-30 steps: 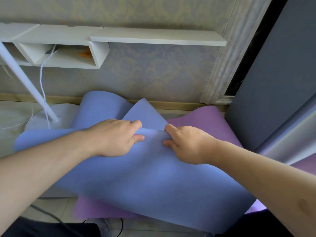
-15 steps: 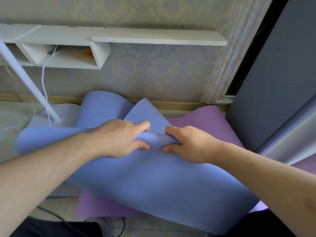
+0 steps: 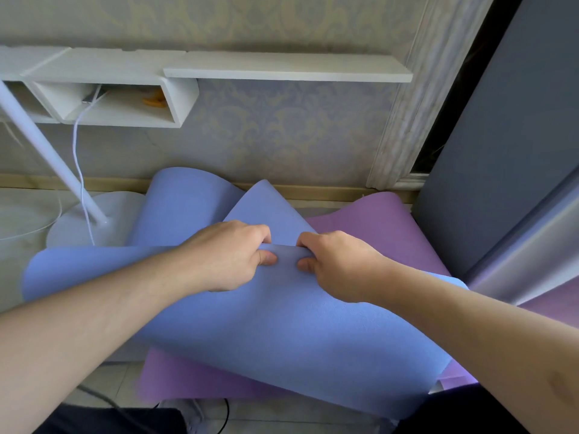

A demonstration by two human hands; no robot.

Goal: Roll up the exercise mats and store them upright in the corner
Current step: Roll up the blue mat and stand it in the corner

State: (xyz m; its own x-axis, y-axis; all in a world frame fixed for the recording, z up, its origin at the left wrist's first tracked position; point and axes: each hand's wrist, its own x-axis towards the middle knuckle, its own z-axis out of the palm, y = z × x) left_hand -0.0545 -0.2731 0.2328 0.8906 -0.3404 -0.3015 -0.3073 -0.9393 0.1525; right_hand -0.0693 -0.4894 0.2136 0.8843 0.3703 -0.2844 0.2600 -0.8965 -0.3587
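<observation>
I have both hands on the blue mat (image 3: pixel 282 333), which lies draped across the floor in front of me, over the purple mat (image 3: pixel 379 223). My left hand (image 3: pixel 232 255) and my right hand (image 3: pixel 338 264) sit side by side at the middle of the mat's folded far edge, close together but not touching. The fingers (image 3: pixel 257 233) of my left hand curl over the top of the fold with the thumb tucked beneath it, and my right hand grips the same fold the same way, so both hands are closed around the blue mat. Beyond my hands, more of the blue mat rises in loose humps toward the wall. The purple mat shows at the right by the grey panel (image 3: pixel 501 158) and again under the blue mat's near edge. To the left stands a white lamp base (image 3: pixel 94 223) with a white cable (image 3: pixel 78 158), below a white wall shelf (image 3: pixel 282 68).
</observation>
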